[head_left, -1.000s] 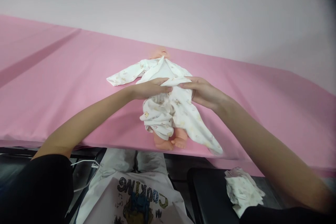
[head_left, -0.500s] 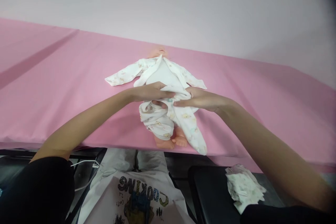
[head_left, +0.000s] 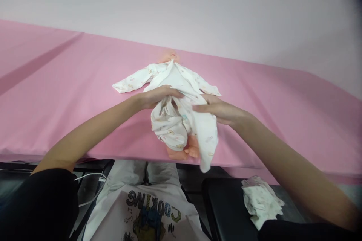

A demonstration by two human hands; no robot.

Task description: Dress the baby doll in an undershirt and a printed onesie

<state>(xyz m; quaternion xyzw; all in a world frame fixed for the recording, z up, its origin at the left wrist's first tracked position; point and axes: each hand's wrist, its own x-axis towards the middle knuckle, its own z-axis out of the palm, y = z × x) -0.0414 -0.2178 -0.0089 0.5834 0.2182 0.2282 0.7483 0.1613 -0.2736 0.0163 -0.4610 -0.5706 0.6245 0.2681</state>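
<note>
A baby doll (head_left: 193, 147) lies on its back on a pink-covered table (head_left: 70, 120), feet toward me, its head partly seen at the far end. White printed baby clothing (head_left: 171, 130) covers its arms and one leg; the front lies open over the white torso. My left hand (head_left: 162, 96) grips the cloth at the doll's middle, fingers partly hidden beneath it. My right hand (head_left: 216, 108) pinches the garment's other side, from which a loose leg hangs over the table's near edge. Both bare feet show below the clothing.
A black chair (head_left: 223, 211) stands below the table at the right, with a crumpled printed cloth (head_left: 261, 201) on it. A white cable (head_left: 92, 199) hangs at the lower left. Behind the table rises a pale wall (head_left: 181, 11).
My hands have lifted and pulled the cloth at the doll's waist. The loose leg of the garment has swung left and down, while the doll has hardly shifted.
</note>
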